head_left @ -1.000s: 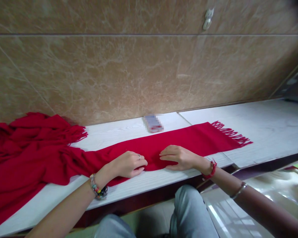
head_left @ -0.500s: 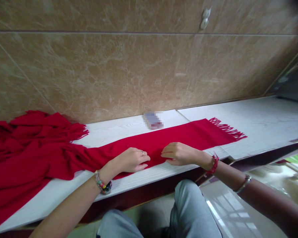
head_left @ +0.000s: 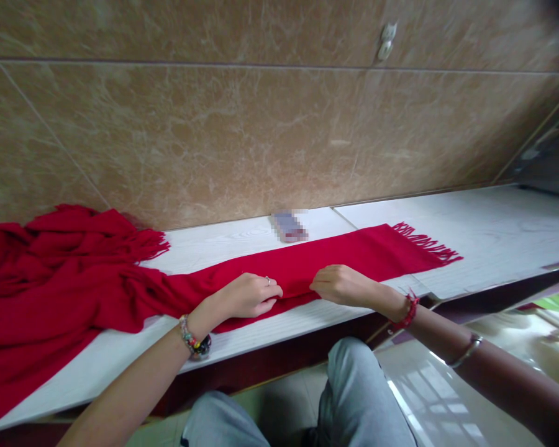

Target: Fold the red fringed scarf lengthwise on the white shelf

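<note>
A red fringed scarf stretches along a white tabletop. Its right part lies flat in a folded strip with the fringe at the far right end, while the left part is heaped loosely. My left hand pinches the scarf's near edge at the middle of the strip, its fingers bent. A short way to the right, my right hand has its fingertips closed on the same edge. Between the two hands the near layer is slightly lifted, and a lower layer shows beneath it. The thumb of my right hand is mostly hidden.
A blurred-out flat object, perhaps a phone, lies behind the scarf near the wall. The brown tiled wall borders the table's far side. My knees are below the front edge. A small white fixture is on the wall.
Both hands have closed on the scarf's near edge and raised its upper layer a little. My right hand has shifted slightly right. The heaped part lies as before.
</note>
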Demonstrator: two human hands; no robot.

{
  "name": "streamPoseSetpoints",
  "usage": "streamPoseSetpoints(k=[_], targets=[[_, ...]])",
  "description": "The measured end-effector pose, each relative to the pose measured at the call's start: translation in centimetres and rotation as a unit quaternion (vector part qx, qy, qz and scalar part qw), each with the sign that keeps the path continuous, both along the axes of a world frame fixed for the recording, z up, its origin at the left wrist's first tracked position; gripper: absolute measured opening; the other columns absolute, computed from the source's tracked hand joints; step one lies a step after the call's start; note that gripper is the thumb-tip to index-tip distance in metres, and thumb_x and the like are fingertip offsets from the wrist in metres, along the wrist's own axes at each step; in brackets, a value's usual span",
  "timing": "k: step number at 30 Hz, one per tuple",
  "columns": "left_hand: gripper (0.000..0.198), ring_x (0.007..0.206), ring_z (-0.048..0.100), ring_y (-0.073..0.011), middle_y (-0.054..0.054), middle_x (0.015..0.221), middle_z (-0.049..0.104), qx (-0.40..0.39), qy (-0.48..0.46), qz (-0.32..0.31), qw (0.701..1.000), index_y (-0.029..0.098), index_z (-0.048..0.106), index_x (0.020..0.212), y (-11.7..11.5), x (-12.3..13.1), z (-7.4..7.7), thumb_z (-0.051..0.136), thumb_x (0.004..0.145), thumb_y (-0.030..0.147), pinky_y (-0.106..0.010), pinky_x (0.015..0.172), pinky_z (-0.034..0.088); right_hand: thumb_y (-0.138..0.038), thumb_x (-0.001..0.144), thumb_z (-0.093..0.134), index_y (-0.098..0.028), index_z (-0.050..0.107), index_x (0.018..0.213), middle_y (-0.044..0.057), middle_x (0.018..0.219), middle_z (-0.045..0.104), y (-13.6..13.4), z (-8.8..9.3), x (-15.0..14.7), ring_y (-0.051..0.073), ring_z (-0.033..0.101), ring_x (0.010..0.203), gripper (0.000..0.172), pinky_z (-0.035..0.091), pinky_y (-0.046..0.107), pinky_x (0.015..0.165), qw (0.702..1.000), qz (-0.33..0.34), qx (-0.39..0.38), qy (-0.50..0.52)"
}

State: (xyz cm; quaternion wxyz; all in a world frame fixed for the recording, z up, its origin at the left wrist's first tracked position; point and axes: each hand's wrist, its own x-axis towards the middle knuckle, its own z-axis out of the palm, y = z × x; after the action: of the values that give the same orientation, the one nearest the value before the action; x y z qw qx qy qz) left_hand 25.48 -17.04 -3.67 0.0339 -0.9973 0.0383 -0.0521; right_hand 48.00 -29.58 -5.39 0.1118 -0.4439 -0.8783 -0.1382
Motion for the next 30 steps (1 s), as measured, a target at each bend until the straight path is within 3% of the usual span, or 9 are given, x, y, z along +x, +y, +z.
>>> streamPoseSetpoints(k=[4,12,15,18,21,23,26,30], targets=[[0.016,0.069,0.056,-0.0117,-0.001,0.081,0.062,-0.064,-0.045,-0.039,0.996,0.018,0.057,0.092,-0.2,-0.1,0.2,0.042,0.086,0.02,-0.021,0.065,0.039,-0.019,0.09,0.035,-0.015,0.06,0.081,0.006,0.074,0.061,-0.6,-0.5,0.6,0.015,0.055,0.072,0.026,0.041,0.028,0.068,0.999,0.004,0.023,0.025],[0.014,0.066,0.055,-0.0116,0.0,0.076,0.06,-0.093,0.061,-0.051,0.992,0.019,0.059,0.09,-1.5,0.2,0.5,0.052,0.083,0.028,-0.02,0.061,0.039,-0.02,0.09,0.036,-0.015,0.058,0.089,0.008,0.085,0.061,-2.0,-2.3,0.8,0.016,0.054,0.083,0.023,0.044,0.029,0.074,0.997,0.023,-0.046,0.064],[0.024,0.079,0.056,-0.014,-0.003,0.088,0.061,-0.121,0.014,0.009,0.993,0.019,0.058,0.096,0.2,0.4,-0.1,0.046,0.086,0.036,-0.022,0.073,0.041,-0.019,0.09,0.035,-0.014,0.058,0.093,0.009,0.087,0.061,-2.1,-2.4,0.9,0.016,0.055,0.084,0.023,0.044,0.03,0.075,0.996,0.016,-0.041,0.078],[0.031,0.102,0.051,-0.0185,-0.009,0.109,0.056,-0.127,-0.097,0.154,0.975,0.015,0.056,0.105,3.4,0.5,-1.5,0.039,0.088,0.034,-0.029,0.092,0.035,-0.017,0.089,0.036,-0.014,0.057,0.097,0.009,0.087,0.061,-2.0,-2.6,0.9,0.016,0.055,0.084,0.023,0.045,0.031,0.076,0.995,0.022,-0.037,0.09],[0.04,0.112,0.045,-0.0204,-0.012,0.12,0.051,-0.163,-0.099,0.263,0.946,0.012,0.051,0.114,6.4,0.4,-2.7,0.036,0.086,0.037,-0.032,0.098,0.031,-0.017,0.088,0.039,-0.015,0.058,0.096,0.008,0.086,0.062,-1.7,-3.2,1.0,0.016,0.056,0.083,0.021,0.045,0.031,0.077,0.993,0.022,-0.013,0.118],[0.045,0.114,0.045,-0.0196,-0.011,0.124,0.05,-0.21,-0.063,0.293,0.931,0.012,0.048,0.118,7.6,0.8,-2.7,0.033,0.086,0.039,-0.03,0.098,0.03,-0.017,0.087,0.041,-0.016,0.06,0.093,0.008,0.086,0.063,-1.6,-3.6,0.9,0.016,0.056,0.083,0.02,0.046,0.031,0.077,0.99,0.019,0.003,0.141],[0.046,0.113,0.046,-0.0193,-0.008,0.125,0.05,-0.256,-0.003,0.303,0.918,0.014,0.049,0.117,8.2,2.4,-1.4,0.03,0.085,0.041,-0.027,0.095,0.031,-0.017,0.086,0.041,-0.017,0.061,0.091,0.007,0.085,0.063,-1.4,-4.0,0.9,0.016,0.056,0.082,0.021,0.046,0.029,0.075,0.986,0.02,0.007,0.168],[0.039,0.091,0.055,-0.0191,-0.007,0.103,0.063,-0.279,0.088,0.284,0.913,0.014,0.062,0.096,8.9,5.6,0.6,0.04,0.078,0.042,-0.023,0.078,0.04,-0.014,0.084,0.042,-0.017,0.063,0.087,0.008,0.085,0.061,-1.1,-3.2,0.8,0.016,0.055,0.081,0.021,0.046,0.028,0.074,0.984,0.022,-0.013,0.178]])
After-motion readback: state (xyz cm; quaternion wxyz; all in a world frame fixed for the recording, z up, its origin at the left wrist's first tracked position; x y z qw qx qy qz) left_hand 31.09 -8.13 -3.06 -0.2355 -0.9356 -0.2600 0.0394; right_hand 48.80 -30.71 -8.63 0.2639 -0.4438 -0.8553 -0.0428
